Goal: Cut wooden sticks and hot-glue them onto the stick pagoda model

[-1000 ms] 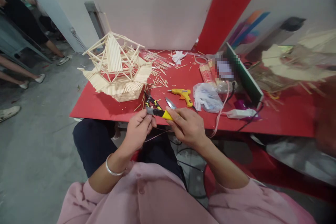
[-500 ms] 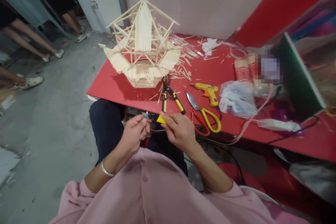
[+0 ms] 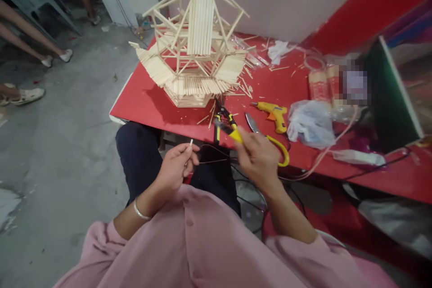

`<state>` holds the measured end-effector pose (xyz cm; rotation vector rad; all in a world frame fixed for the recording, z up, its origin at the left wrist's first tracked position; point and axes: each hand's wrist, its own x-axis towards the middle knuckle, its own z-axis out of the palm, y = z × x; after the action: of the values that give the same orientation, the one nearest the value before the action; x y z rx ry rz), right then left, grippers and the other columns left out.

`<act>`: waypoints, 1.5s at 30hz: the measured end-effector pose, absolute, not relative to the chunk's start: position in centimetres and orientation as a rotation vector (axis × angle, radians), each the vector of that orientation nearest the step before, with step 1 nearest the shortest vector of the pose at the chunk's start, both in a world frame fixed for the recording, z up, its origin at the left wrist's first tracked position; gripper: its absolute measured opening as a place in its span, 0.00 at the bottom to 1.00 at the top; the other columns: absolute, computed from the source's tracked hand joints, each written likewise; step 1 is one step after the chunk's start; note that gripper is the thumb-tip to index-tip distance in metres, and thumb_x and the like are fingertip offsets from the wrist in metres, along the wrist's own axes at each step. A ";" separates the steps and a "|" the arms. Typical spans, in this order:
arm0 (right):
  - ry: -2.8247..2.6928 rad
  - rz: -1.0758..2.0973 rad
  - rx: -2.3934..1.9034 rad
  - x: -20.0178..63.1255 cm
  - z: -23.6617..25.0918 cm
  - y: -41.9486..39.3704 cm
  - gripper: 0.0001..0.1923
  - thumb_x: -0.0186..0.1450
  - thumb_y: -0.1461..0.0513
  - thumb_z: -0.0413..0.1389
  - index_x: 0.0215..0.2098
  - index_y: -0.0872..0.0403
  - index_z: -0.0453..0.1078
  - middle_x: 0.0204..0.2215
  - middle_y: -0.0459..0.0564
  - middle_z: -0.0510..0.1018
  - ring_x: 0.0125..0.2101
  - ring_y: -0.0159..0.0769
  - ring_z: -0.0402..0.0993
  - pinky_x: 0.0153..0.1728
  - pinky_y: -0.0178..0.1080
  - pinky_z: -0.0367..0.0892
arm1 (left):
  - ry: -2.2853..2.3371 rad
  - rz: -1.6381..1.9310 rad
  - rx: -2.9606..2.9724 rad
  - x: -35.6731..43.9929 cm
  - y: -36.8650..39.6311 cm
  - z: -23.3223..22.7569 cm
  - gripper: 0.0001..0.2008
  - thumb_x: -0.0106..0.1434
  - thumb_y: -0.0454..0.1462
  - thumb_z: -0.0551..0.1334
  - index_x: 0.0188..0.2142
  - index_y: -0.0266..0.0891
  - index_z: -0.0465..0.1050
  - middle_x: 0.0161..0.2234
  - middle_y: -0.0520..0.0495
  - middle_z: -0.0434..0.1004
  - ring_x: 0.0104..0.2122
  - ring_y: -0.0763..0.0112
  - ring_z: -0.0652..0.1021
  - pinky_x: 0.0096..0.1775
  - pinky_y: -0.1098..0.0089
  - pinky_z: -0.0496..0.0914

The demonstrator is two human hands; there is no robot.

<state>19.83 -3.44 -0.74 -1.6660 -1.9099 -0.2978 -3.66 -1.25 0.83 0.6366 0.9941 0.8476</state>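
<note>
My left hand (image 3: 177, 164) pinches a short pale wooden stick (image 3: 191, 142), whose end pokes up above the thumb. Closed round the yellow handle of a utility knife (image 3: 236, 135) is my right hand (image 3: 261, 157). The knife's dark blade points left, over the black-and-yellow pliers (image 3: 231, 119) on the table. Scissors (image 3: 251, 122) with a yellow handle lie partly hidden behind my right hand. Beyond the hands stands a tiered, pagoda-like model (image 3: 200, 22) made of wooden sticks.
On the red table (image 3: 148, 110) lie a yellow glue gun (image 3: 275, 113), a plastic bag (image 3: 308, 121) and scattered sticks (image 3: 248, 87). A green panel (image 3: 393, 90) stands at right. Cords (image 3: 303, 173) run along the table's front edge. People's legs (image 3: 30, 31) show at far left.
My right hand has moved right and slightly down with the utility knife, away from my left hand. The stick's end now shows in my left hand. The view has shifted slightly.
</note>
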 end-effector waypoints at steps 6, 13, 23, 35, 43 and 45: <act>-2.108 -0.126 -1.440 16.3 -0.7 -3.9 0.17 0.67 0.59 0.54 0.52 0.55 0.72 0.32 0.51 0.77 0.32 0.34 0.70 0.33 0.36 0.61 | 0.984 0.852 0.716 -2.6 -0.3 0.4 0.14 0.57 0.46 0.65 0.29 0.37 0.67 0.23 0.50 0.77 0.09 0.86 0.59 0.13 0.79 0.51; -2.108 -0.091 -1.442 16.1 -1.5 -4.2 0.17 0.68 0.59 0.54 0.53 0.55 0.71 0.34 0.52 0.77 0.32 0.34 0.69 0.33 0.36 0.61 | 0.989 0.835 0.777 -2.2 -0.4 0.4 0.15 0.58 0.47 0.64 0.29 0.36 0.69 0.20 0.52 0.74 0.09 0.86 0.57 0.13 0.78 0.48; -1.635 -0.288 -1.808 21.5 -1.9 -3.5 0.19 0.68 0.59 0.52 0.56 0.54 0.71 0.33 0.54 0.78 0.33 0.38 0.72 0.33 0.37 0.64 | 1.050 0.796 0.701 -3.0 -1.7 2.2 0.15 0.59 0.47 0.64 0.29 0.36 0.70 0.15 0.55 0.67 0.11 0.85 0.56 0.15 0.79 0.46; -2.060 -0.037 -1.460 16.2 -1.0 -4.8 0.19 0.67 0.60 0.54 0.56 0.52 0.70 0.34 0.52 0.77 0.33 0.34 0.71 0.35 0.36 0.64 | 0.969 0.846 0.769 -1.9 -0.8 1.3 0.13 0.59 0.44 0.63 0.27 0.36 0.67 0.17 0.55 0.70 0.08 0.87 0.56 0.13 0.79 0.45; -2.065 -0.130 -1.477 17.0 -1.1 -4.9 0.20 0.67 0.60 0.54 0.57 0.52 0.69 0.33 0.52 0.76 0.33 0.36 0.69 0.34 0.38 0.61 | 1.015 0.816 0.697 -1.7 -0.9 2.0 0.13 0.57 0.44 0.65 0.27 0.35 0.71 0.15 0.54 0.68 0.09 0.86 0.55 0.13 0.78 0.45; -2.059 -0.114 -1.482 17.1 -1.2 -4.8 0.21 0.67 0.59 0.54 0.58 0.51 0.69 0.33 0.52 0.76 0.33 0.36 0.69 0.34 0.38 0.61 | 1.015 0.819 0.684 -1.7 -0.9 2.0 0.13 0.56 0.44 0.65 0.27 0.35 0.71 0.15 0.54 0.69 0.09 0.86 0.55 0.13 0.78 0.44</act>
<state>17.12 -4.78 -1.22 -1.4822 -2.0594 -0.1137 -1.72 -0.91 2.03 0.6837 1.0152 0.8189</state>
